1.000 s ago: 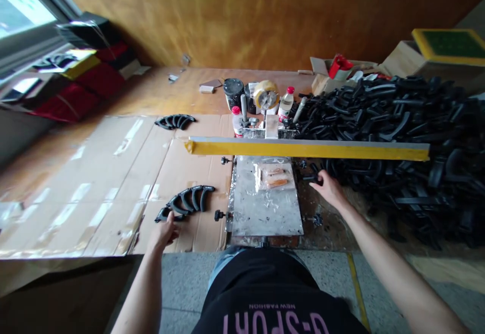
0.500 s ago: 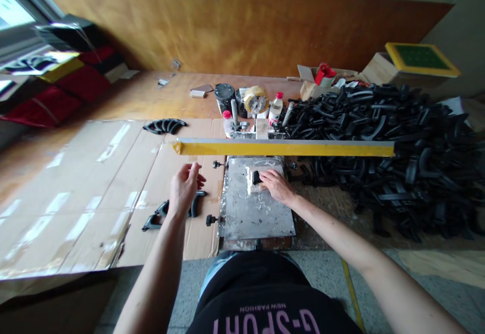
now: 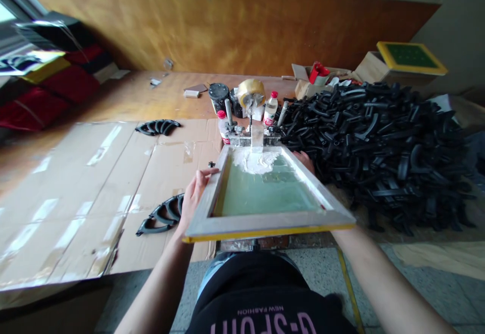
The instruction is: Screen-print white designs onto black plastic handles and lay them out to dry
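Note:
A screen-printing frame [image 3: 273,219], with pale wooden sides and a yellow lower edge, tilts over the work spot, its near edge raised. White ink [image 3: 255,162] lies in a thick patch at the far end of its green mesh [image 3: 261,192]. My left hand [image 3: 195,192] grips the frame's left side, fingers closed over the rim. Beyond the frame's right side is my right hand [image 3: 304,161], beside the heap of black curved plastic parts [image 3: 364,147]. The frame covers part of this hand and its wrist; whether it holds anything is hidden. The metal base plate is covered too.
Black curved parts lie in two rows, a far row [image 3: 157,127] and a near row [image 3: 161,215], on the cardboard [image 3: 94,172] at left. Behind the frame stand a bottle [image 3: 270,107], a tape roll [image 3: 250,91] and a dark tub [image 3: 219,96].
The frame has swung down from nearly edge-on and covers the plate and the black part on it. My left hand has taken its left side; my right hand has moved right, off that part.

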The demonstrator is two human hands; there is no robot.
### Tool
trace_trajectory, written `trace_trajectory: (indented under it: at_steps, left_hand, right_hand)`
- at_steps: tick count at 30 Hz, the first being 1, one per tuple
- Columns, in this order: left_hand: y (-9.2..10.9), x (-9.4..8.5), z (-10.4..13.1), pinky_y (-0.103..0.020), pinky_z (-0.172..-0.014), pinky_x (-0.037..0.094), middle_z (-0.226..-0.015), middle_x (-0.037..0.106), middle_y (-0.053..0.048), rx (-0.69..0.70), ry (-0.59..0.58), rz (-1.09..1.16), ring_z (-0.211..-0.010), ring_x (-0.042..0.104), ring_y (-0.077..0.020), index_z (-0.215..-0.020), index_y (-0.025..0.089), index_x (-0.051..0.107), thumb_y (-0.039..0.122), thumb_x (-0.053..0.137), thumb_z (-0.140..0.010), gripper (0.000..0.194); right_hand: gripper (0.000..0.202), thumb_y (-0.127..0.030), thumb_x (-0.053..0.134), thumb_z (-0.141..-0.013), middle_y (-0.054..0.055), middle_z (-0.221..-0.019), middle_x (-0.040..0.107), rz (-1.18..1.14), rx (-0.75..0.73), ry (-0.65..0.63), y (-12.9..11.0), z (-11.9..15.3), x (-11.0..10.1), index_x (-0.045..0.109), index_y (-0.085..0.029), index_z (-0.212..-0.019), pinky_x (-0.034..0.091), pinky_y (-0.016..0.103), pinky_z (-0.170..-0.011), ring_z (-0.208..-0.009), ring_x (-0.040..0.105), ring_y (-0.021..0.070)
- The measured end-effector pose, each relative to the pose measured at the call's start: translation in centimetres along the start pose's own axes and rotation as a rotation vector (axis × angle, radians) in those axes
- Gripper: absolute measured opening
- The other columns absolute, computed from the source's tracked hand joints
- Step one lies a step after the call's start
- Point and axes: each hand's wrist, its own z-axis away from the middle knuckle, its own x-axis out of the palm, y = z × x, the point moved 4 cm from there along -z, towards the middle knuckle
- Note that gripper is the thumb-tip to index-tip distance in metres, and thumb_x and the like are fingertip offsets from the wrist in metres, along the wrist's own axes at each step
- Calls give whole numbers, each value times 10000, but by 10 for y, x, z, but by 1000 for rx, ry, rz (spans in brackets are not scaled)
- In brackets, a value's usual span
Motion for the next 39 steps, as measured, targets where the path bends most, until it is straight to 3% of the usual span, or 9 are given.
trace_trajectory:
  at_steps: [2, 5, 8, 12, 18, 23, 27, 33, 39]
  left_hand:
    - [-22, -3, 12, -271, -651, 488, -961, 703, -60, -103, -61, -72, -776, 628, -193, -1110, 188, 683, 684, 553, -821, 588]
    - [-66, -2, 20, -246, -563, 436, -871, 694, -35, -235, -122, -106, -677, 599, -171, -1361, 228, 555, 654, 625, -777, 726]
    - [-105, 1, 17, -235, -544, 399, -790, 661, -5, -268, -132, -175, -622, 558, -153, -1471, 242, 424, 632, 606, -794, 802]
    - [-129, 4, 11, -232, -550, 380, -718, 596, 29, -253, -130, -239, -611, 523, -140, -1444, 227, 456, 622, 577, -814, 753]
    - [-137, 4, 13, -271, -645, 455, -813, 658, -14, -277, -124, -219, -728, 604, -184, -1410, 214, 489, 640, 565, -815, 736]
    - [-142, 3, 13, -305, -706, 487, -861, 682, -35, -272, -109, -234, -781, 635, -208, -1396, 211, 515, 643, 566, -811, 728]
    - [-143, 3, 13, -298, -689, 491, -871, 694, -35, -269, -104, -210, -783, 643, -207, -1392, 217, 516, 636, 575, -809, 719]
    - [-136, 4, 15, -297, -673, 502, -831, 680, -28, -276, -99, -156, -757, 641, -201, -1382, 203, 513, 642, 597, -792, 740]
    - [-121, 4, 17, -294, -620, 494, -787, 678, -26, -307, -97, -138, -723, 651, -215, -1396, 190, 493, 657, 610, -769, 789]
  right_hand:
    - [294, -155, 473, -936, 135, -1052, 734, 24, 112, 136, 9, -9, -19, 707, -57, -1084, 459, 313, -1001, -1008, 650, 188]
    - [488, -197, 658, -859, 169, -1374, 574, 30, 68, 217, -19, -32, -20, 579, -141, -1337, 392, 482, -1101, -1271, 515, 294]
    - [588, -220, 728, -820, 163, -1415, 508, 68, -104, 77, -66, -57, 5, 522, -161, -1368, 379, 491, -1109, -1305, 460, 307]
    - [219, -165, 641, -870, 128, -1071, 660, 222, -113, -194, -94, -70, 40, 629, -132, -1086, 479, 384, -916, -1050, 587, 267]
    - [184, -61, 508, -855, 153, -983, 668, 374, -162, -321, -103, -34, 56, 623, -111, -990, 448, 339, -824, -952, 590, 254]
    - [176, -56, 504, -826, 120, -929, 656, 289, -458, -433, -122, 7, 42, 627, -134, -925, 428, 319, -724, -903, 574, 240]
    - [86, -100, 585, -811, 68, -862, 650, 191, -591, -508, -121, 8, 26, 622, -168, -849, 418, 290, -709, -856, 571, 210]
    - [144, -62, 531, -848, 100, -946, 646, 236, -486, -297, -112, 5, 35, 638, -145, -897, 446, 310, -772, -936, 561, 224]
    - [92, -182, 613, -885, 80, -914, 666, 143, -582, -326, -114, 9, 32, 669, -155, -953, 475, 319, -810, -908, 595, 221]
